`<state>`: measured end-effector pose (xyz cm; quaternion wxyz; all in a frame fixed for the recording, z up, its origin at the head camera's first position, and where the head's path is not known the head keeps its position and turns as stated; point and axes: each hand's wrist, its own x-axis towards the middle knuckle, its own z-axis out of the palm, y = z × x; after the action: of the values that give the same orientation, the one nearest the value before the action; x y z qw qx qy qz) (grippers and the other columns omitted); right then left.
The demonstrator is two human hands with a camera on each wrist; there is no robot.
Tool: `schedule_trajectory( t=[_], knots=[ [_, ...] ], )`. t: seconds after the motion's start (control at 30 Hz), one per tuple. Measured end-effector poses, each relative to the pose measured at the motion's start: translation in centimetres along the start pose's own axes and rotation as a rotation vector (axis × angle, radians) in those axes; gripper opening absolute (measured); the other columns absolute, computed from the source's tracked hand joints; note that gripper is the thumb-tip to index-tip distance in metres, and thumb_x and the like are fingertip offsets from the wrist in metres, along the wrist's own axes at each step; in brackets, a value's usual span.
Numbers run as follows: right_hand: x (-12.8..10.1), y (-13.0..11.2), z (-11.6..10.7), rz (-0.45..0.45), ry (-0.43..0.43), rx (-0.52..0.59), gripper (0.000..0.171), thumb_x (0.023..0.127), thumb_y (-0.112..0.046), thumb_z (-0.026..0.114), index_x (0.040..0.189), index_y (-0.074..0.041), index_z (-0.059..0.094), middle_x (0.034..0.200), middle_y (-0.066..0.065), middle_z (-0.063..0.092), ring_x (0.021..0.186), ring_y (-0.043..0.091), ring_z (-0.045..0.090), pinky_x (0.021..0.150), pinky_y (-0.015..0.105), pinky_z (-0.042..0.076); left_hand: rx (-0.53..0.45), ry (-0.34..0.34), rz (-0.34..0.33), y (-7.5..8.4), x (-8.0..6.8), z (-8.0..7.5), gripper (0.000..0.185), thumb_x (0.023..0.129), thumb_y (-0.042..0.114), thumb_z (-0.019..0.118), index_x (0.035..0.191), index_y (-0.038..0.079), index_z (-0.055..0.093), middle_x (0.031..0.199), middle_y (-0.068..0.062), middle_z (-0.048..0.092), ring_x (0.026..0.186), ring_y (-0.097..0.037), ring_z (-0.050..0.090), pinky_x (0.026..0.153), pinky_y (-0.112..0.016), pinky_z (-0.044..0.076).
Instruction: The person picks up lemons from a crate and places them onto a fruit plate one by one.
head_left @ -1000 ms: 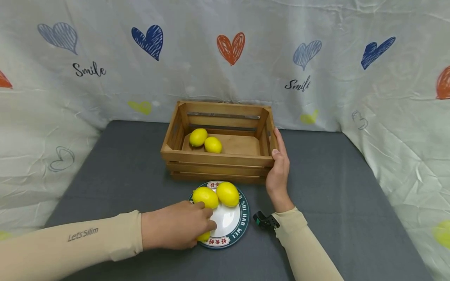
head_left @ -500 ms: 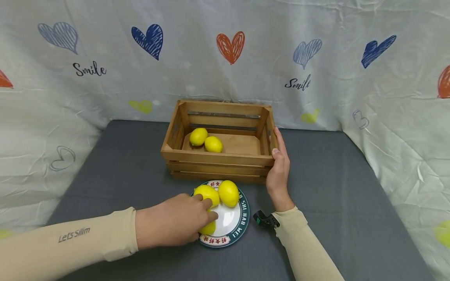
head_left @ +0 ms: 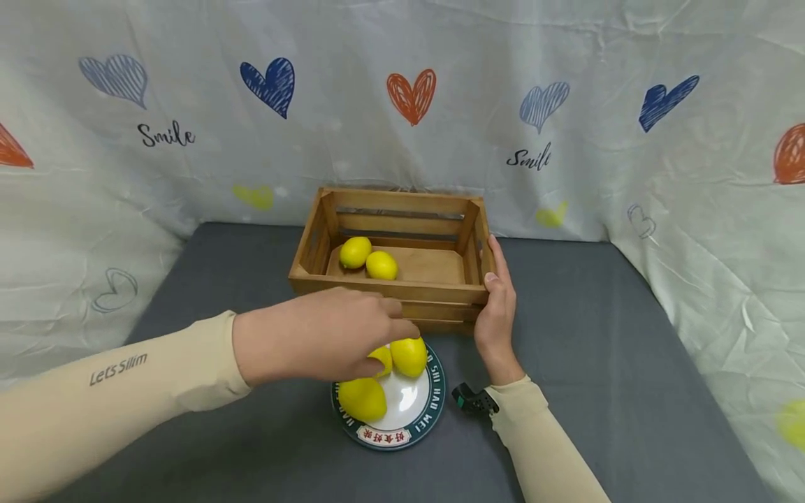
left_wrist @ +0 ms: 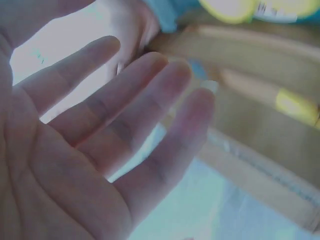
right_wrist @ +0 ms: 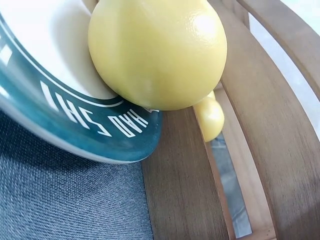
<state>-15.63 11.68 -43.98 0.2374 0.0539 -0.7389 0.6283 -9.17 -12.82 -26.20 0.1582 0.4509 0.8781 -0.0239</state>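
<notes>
Over the left part of the plate (head_left: 407,419) hovers my left hand (head_left: 327,335), thumb and fingers apart above the back lemons. It covers part of the back-left lemon (head_left: 382,358); beside that sits the back-right lemon (head_left: 409,358). The front lemon (head_left: 363,400) lies free of the hand. In the left wrist view, this left hand's fingers (left_wrist: 165,130) are stretched out and hold nothing. My right hand (head_left: 497,321) rests along the right end of the wooden crate (head_left: 383,283), fingers straight, thumb at the rim corner. Two lemons (head_left: 367,258) lie inside at left.
A dark grey cloth (head_left: 566,335) covers the table. Behind and at both sides hangs a white curtain (head_left: 339,91) with printed hearts. The right wrist view has a lemon (right_wrist: 157,50) on the plate close to the crate's slats (right_wrist: 185,180).
My left hand has let go of the front lemon, now in full view on the plate, and risen forward over the back lemons. The right hand has stayed at the crate.
</notes>
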Motion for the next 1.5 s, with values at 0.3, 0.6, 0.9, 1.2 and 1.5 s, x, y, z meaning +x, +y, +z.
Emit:
schedule_trajectory(
  t=[0.3,0.6,0.9,1.2,1.5],
  knots=[
    [0.1,0.4,-0.3,0.018,0.002,-0.013,0.064,0.105,-0.027,0.029,0.167,-0.035,0.040,0.173,-0.015,0.038,0.163,0.011,0.029,0.136,0.053,0.018,0.016,0.104,-0.031,-3.9,3.6,-4.6,0.048,0.101,0.033,0.077,0.147,0.021,0.068,0.137,-0.003,0.074,0.111,-0.020,0.075,0.097,-0.043,0.063],
    [-0.2,0.5,-0.3,0.027,0.008,0.002,0.064,0.105,-0.029,0.030,0.168,-0.034,0.040,0.174,-0.014,0.038,0.163,0.011,0.030,0.136,0.053,0.017,-0.038,-0.048,-0.111,-10.1,9.6,-3.9,0.055,0.099,0.021,0.078,0.152,0.014,0.064,0.152,-0.008,0.066,0.137,-0.029,0.065,0.111,-0.048,0.057],
    [0.0,0.4,0.1,0.009,0.004,0.010,0.064,0.106,-0.027,0.029,0.168,-0.032,0.039,0.174,-0.012,0.038,0.163,0.013,0.030,0.136,0.054,0.018,-0.104,-0.233,-0.189,-13.9,13.3,-0.7,0.068,0.093,0.016,0.083,0.156,0.021,0.059,0.164,-0.007,0.053,0.139,-0.029,0.057,0.109,-0.048,0.057],
    [0.1,0.5,0.2,-0.002,-0.007,0.027,0.064,0.105,-0.026,0.029,0.168,-0.033,0.039,0.174,-0.011,0.038,0.162,0.014,0.034,0.135,0.053,0.020,-0.111,-0.296,-0.199,-14.8,14.8,0.6,0.071,0.093,0.009,0.084,0.158,0.022,0.058,0.167,-0.008,0.050,0.152,-0.033,0.049,0.118,-0.054,0.050],
    [0.1,0.8,0.0,-0.003,-0.010,0.028,0.065,0.104,-0.025,0.029,0.168,-0.033,0.039,0.176,-0.008,0.037,0.161,0.015,0.037,0.135,0.053,0.021,-0.096,-0.321,-0.195,-15.3,15.4,1.1,0.067,0.092,0.003,0.083,0.151,0.026,0.064,0.160,-0.010,0.057,0.143,-0.032,0.056,0.115,-0.054,0.052]
  ],
)
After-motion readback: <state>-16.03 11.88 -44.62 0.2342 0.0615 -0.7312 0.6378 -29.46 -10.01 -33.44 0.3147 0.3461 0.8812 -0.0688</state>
